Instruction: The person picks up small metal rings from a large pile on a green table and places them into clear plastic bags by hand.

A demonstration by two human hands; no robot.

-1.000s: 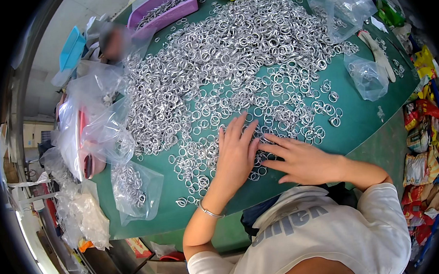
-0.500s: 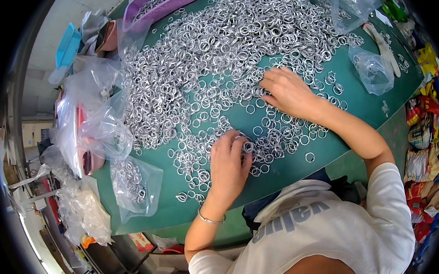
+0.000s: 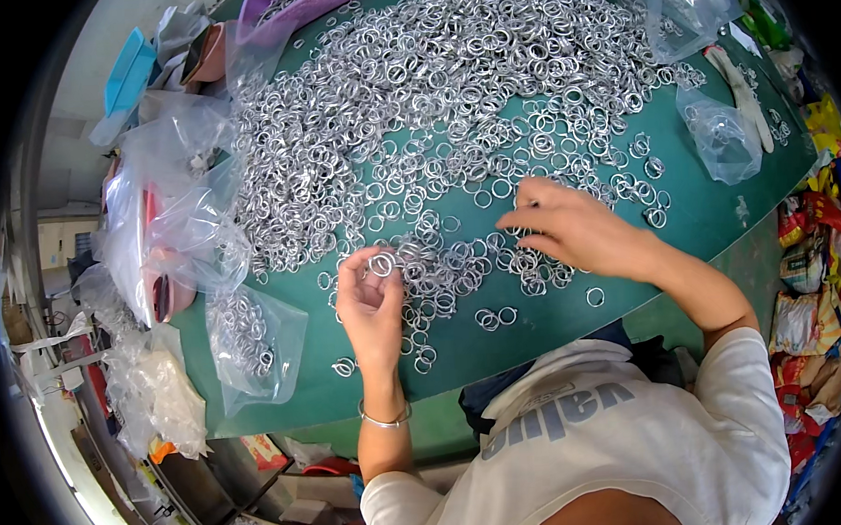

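A broad heap of silver metal rings [image 3: 412, 66] covers the far part of the green table [image 3: 481, 368]. Closer to me lies a smaller cluster of rings [image 3: 449, 275]. My left hand [image 3: 371, 307] is turned palm up at the left end of this cluster, its fingers and thumb curled around a few rings [image 3: 382, 264]. To the right, my right hand [image 3: 578, 227] hovers low over the cluster's right end, palm down. Its fingers and thumb are bent but apart, with loose rings [image 3: 533, 267] beneath; whether one touches its fingertips is hard to see.
A clear plastic bag [image 3: 251, 350] with rings lies at the left edge, near crumpled plastic bags [image 3: 171, 241]. A purple tray [image 3: 302, 10] stands at the back left. On the right are another clear bag [image 3: 720, 137] and a white glove [image 3: 746, 98].
My left hand has moved left and turned its palm up with rings in it. My right hand has drawn back toward me, and rings from the near cluster have shifted left.
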